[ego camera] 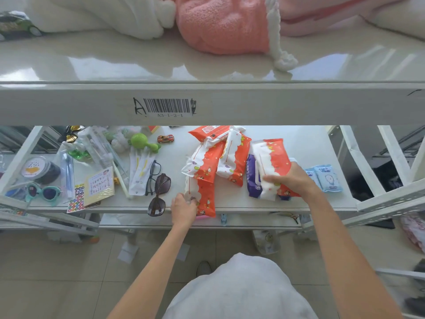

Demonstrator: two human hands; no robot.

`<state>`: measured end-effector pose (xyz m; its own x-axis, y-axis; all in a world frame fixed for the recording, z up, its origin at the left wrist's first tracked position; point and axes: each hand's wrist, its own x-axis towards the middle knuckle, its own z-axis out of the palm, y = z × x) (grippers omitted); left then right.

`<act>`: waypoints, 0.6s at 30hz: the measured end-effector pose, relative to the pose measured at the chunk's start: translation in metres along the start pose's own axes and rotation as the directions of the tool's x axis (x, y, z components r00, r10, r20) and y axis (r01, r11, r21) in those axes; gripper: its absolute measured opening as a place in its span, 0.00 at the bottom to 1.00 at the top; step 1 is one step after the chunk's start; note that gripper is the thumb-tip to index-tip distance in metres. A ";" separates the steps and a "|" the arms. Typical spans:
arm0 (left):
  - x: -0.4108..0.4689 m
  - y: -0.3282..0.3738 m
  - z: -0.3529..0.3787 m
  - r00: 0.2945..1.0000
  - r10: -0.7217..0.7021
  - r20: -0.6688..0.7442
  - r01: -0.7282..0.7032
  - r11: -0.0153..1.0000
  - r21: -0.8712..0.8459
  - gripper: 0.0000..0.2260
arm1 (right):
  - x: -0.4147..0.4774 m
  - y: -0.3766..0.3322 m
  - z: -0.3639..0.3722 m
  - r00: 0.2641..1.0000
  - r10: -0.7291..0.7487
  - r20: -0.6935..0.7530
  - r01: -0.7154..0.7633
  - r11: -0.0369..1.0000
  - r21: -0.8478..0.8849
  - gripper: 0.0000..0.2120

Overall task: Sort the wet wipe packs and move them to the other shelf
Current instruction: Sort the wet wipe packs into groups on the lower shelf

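Left hand [184, 207] at the front edge of the shelf [310, 143], fingers curled round the near end of an orange-and-white wipe pack [203, 194]. Right hand [293, 178] grips a second pack [271, 162] lying across a purple pack [252, 178]. Small blue packs [326, 178] just beside the right hand. Farther back, orange packs [220, 155] heaped mid-shelf.

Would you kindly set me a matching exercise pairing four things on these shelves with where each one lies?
Things: 1 purple wipe pack; 2 light blue sachets; 3 brown sunglasses; 4 pink fleece.
Places: A upper shelf; B overhanging the front edge of the lower shelf; C partly under the orange-and-white pack held by the right hand; D right of that hand.
Pairs: 1-C; 2-D; 3-B; 4-A.
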<state>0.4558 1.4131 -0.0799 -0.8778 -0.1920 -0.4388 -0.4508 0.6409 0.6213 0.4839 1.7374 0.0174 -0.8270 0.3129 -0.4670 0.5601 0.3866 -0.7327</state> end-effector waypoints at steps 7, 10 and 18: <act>0.012 0.035 -0.016 0.979 0.084 -0.184 -0.095 0.994 -0.047 0.23 | 0.035 0.020 0.017 0.960 0.181 -0.212 -0.254 0.882 -0.396 0.51; 0.028 0.064 -0.024 0.989 0.018 -0.150 -0.047 0.980 -0.195 0.28 | 0.036 0.017 0.016 0.956 0.160 -0.247 -0.260 0.850 -0.458 0.51; 0.067 0.096 -0.026 0.974 -0.206 0.092 0.220 0.780 -0.586 0.09 | 0.007 -0.003 0.059 0.852 -0.298 -0.431 0.127 0.915 -0.382 0.19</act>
<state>0.3501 1.4428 -0.0329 -0.7476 -0.2501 -0.6153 -0.6398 0.0226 0.7682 0.4734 1.6876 -0.0125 -0.8503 0.5252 0.0344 0.4260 0.7251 -0.5411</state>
